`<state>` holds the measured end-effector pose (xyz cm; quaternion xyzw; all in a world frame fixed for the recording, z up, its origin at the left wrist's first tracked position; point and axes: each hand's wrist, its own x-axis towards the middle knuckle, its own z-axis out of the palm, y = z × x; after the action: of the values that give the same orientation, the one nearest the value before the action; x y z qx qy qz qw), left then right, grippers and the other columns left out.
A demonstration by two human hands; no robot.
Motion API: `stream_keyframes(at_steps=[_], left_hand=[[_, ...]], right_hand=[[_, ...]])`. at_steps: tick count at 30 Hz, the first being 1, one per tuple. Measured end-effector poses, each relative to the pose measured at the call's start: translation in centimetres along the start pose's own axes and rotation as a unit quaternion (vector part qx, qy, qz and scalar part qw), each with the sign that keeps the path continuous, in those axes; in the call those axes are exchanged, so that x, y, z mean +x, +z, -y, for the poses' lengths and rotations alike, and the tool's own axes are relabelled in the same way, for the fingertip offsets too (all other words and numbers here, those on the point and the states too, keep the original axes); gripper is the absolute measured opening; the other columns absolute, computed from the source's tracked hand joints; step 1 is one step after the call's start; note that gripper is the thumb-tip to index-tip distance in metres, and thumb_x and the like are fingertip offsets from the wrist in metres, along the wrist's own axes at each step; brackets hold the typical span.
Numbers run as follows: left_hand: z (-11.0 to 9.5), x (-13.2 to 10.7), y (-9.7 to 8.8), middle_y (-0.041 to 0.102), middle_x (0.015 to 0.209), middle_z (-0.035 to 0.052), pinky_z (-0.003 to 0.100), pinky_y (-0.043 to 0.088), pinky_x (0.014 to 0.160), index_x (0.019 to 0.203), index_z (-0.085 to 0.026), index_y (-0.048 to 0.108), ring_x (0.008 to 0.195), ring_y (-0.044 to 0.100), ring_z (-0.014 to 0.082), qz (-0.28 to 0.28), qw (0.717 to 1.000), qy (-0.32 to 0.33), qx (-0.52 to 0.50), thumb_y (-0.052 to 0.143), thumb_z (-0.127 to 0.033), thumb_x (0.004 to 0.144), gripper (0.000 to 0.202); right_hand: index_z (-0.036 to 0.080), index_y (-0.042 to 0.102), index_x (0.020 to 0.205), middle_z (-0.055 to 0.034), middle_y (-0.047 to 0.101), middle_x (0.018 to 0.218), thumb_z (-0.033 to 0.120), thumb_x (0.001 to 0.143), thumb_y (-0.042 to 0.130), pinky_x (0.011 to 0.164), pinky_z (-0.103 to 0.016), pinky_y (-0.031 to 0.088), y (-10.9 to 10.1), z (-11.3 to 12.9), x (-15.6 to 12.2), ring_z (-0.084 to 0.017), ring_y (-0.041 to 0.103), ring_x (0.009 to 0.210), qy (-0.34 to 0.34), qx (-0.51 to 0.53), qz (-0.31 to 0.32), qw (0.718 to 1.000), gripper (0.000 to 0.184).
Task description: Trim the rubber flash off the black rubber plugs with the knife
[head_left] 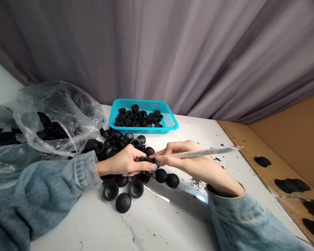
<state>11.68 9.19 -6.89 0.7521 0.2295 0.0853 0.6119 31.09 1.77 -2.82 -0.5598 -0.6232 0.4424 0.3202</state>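
White table point(172, 223): left hand point(125, 162) pinches rubber cap point(146, 159), right hand point(188, 158) grips blade point(209, 151).

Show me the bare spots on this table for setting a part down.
Bare: the white table near the front edge, below the loose caps; also the stretch right of the blue basket, though black crumbs dot it. Crowded: between the plastic bag, basket, left hand and right hand.
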Motion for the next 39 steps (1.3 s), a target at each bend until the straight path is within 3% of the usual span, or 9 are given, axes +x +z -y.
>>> stream_keyframes(at_steps=[11,16,23,29,34,39], left_hand=[[0.1,0.3,0.2,0.037,0.039,-0.0080,0.015,0.018,0.030,0.068,-0.010,0.062,0.033,0.029,0.0024,-0.015,1.000,0.012,-0.003,0.059,-0.038,0.080,0.031],[-0.1,0.4,0.2,0.040,0.045,-0.0067,0.015,0.021,0.033,0.073,-0.009,0.066,0.038,0.032,0.0031,-0.018,0.999,0.032,-0.001,0.060,-0.035,0.080,0.027],[0.6,0.5,0.3,0.041,0.053,-0.0041,0.018,0.023,0.041,0.082,-0.008,0.069,0.049,0.032,0.0058,-0.037,0.997,0.052,0.036,0.062,-0.039,0.078,0.031],[0.6,0.6,0.3,0.042,0.055,-0.0049,0.018,0.023,0.042,0.083,-0.010,0.068,0.048,0.032,0.0055,-0.042,0.997,0.045,0.040,0.062,-0.038,0.077,0.029],[0.2,0.5,0.5,0.053,0.061,-0.0038,0.017,0.033,0.044,0.083,-0.012,0.065,0.049,0.042,0.0057,-0.090,0.994,0.054,0.024,0.068,-0.033,0.072,0.025],[0.6,0.6,1.2,0.045,0.051,-0.0067,0.016,0.033,0.041,0.070,-0.012,0.058,0.046,0.041,0.0054,-0.203,0.970,0.099,0.092,0.071,-0.034,0.067,0.026]], right_hand=[[0.018,0.058,0.062,-0.0043,0.072,0.084,0.033,0.082,0.058,0.055,-0.026,0.045,0.3,0.2,-0.2,-0.016,0.063,0.067,-0.058,-0.083,-0.007,0.995,0.024],[0.019,0.051,0.057,-0.0039,0.072,0.091,0.032,0.081,0.060,0.060,-0.028,0.048,0.4,0.2,-0.1,-0.018,0.065,0.074,-0.073,-0.044,-0.048,0.995,0.028],[0.020,0.050,0.055,-0.0039,0.072,0.095,0.036,0.081,0.058,0.062,-0.030,0.050,0.9,0.4,-0.1,-0.020,0.066,0.077,-0.075,-0.013,-0.018,0.997,0.031],[0.020,0.052,0.055,-0.0041,0.073,0.092,0.032,0.079,0.060,0.060,-0.028,0.049,1.2,0.3,0.1,-0.017,0.065,0.072,-0.063,-0.013,-0.035,0.997,0.029],[0.018,0.055,0.053,-0.0023,0.067,0.064,0.038,0.070,0.069,0.058,-0.026,0.048,0.4,0.7,0.2,-0.017,0.063,0.066,0.019,0.060,-0.103,0.993,0.030],[0.016,0.056,0.051,-0.0004,0.059,0.056,0.038,0.063,0.074,0.056,-0.028,0.050,0.2,0.9,0.2,-0.014,0.059,0.058,0.077,0.150,-0.053,0.984,0.031]])
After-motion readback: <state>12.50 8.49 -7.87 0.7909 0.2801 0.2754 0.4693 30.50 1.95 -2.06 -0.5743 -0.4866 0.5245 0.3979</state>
